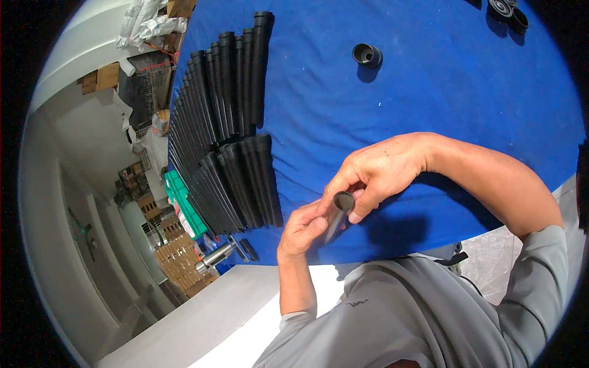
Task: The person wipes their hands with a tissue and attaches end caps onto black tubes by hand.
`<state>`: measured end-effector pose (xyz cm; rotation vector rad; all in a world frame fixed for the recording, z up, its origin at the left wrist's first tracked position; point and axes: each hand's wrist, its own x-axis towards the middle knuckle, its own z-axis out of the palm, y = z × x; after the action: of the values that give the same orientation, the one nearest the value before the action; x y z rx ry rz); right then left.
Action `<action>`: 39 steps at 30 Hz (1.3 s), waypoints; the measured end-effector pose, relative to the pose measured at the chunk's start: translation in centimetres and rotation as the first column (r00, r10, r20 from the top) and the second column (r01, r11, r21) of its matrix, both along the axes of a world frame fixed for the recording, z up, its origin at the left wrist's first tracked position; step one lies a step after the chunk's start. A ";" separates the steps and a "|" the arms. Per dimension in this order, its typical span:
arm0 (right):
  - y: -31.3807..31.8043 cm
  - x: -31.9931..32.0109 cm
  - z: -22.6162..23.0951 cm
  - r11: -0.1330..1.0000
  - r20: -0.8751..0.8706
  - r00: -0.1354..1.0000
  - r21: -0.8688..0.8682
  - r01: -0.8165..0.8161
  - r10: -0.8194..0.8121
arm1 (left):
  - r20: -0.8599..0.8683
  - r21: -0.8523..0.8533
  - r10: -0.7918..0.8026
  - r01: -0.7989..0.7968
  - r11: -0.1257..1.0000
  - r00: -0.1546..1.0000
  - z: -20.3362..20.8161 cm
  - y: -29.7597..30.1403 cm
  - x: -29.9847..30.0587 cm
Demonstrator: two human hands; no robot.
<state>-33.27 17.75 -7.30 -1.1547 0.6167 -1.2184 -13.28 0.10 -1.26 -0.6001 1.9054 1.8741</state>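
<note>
Close to my body, both hands hold a short dark tube (335,222), tilted with its round open end toward me. My left hand (300,229) is closed about its left side, thumb and fingers on the wall. From above, my right hand (388,167) grips the tube near its rim, with the thumb on the right side. The tube's lower end is blurred and partly hidden. To the left lie two rows of black tubes, a far row (240,83) and a near row (236,181), packed side by side. Farther off stands a black cup-shaped fitting (367,56).
A wrinkled blue cloth (319,122) covers the table. More black round fittings (502,10) sit at the far right. Past the left edge are a green crate (184,202), a shiny metal cylinder (216,257) and stacked cardboard (181,260).
</note>
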 end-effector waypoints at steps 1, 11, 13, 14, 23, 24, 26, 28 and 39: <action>0.0 0.1 0.0 1.000 -0.001 1.000 -0.001 0.000 0.000 | 0.081 0.101 0.049 -0.057 0.993 0.996 0.0 0.1 0.0; -0.1 0.3 -0.2 1.000 0.020 1.000 0.003 -0.009 0.009 | 0.004 0.161 0.019 -0.019 0.987 1.000 -0.5 0.9 -0.6; -0.1 0.2 -0.2 1.000 0.030 0.999 0.000 -0.023 0.023 | 0.004 0.102 0.048 -0.049 0.994 0.999 -0.4 0.8 -0.3; -0.1 0.0 0.1 1.000 -0.044 0.999 0.004 0.005 -0.004 | 0.003 0.100 0.052 -0.052 0.994 0.999 -0.4 0.5 -0.2; 0.3 -0.4 0.6 0.974 -0.026 0.979 0.101 0.203 -0.202 | -0.664 0.354 0.156 0.123 0.927 0.731 3.1 7.8 -2.9; 0.1 -0.5 0.5 0.967 -0.028 0.974 0.120 0.225 -0.224 | -0.666 0.480 0.159 0.256 0.839 0.729 3.1 9.8 -4.2; 0.2 -0.7 -0.3 0.954 -0.031 0.957 0.076 0.289 -0.287 | -0.410 0.858 0.286 0.260 0.443 0.866 4.2 13.6 -5.2; 0.2 -0.8 0.1 0.927 -0.020 0.931 0.092 0.364 -0.364 | -0.681 0.731 0.342 0.577 0.364 0.647 4.2 16.5 -9.1; 1.2 -1.3 1.0 0.918 -0.013 0.932 0.168 0.360 -0.363 | -0.571 0.792 0.439 0.606 0.071 0.694 4.3 22.6 -8.2</action>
<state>-34.54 18.98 -6.27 -0.9095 0.9309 -1.4560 -21.50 22.70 3.08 0.9307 0.1856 2.8843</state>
